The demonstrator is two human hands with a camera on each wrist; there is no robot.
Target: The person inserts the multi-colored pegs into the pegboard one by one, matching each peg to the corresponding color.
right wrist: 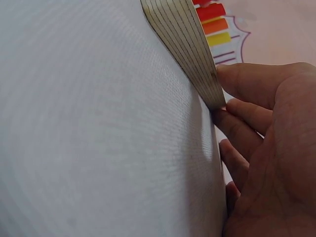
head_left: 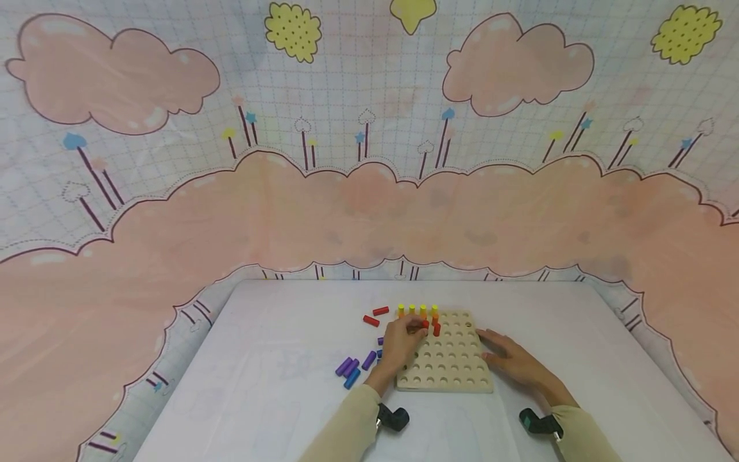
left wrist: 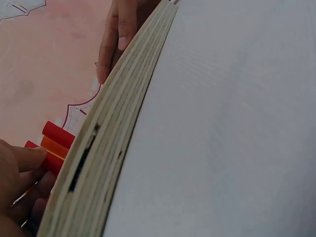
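Observation:
A wooden pegboard (head_left: pixel 444 387) with rows of round holes lies on the table. My left hand (head_left: pixel 402 343) reaches over its left side and pinches a red peg (head_left: pixel 425 325) by its upper part; the lower end is hidden, so I cannot tell how deep it sits. Beside it another red peg (head_left: pixel 436 330) stands in the board. Yellow pegs (head_left: pixel 423 309) line the far row, with orange pegs (head_left: pixel 435 318) in front, partly covered by the hand. My right hand (head_left: pixel 516 362) touches the board's right edge, its thumb and fingers against the wood (right wrist: pixel 197 54).
Two loose red pegs (head_left: pixel 371 320) lie left of the board's far corner. Nearer on the left are several purple pegs (head_left: pixel 344 366) and a blue peg (head_left: pixel 352 378). A white cloth covers the table (head_left: pixel 260 385), and a patterned curtain (head_left: pixel 346 218) hangs behind.

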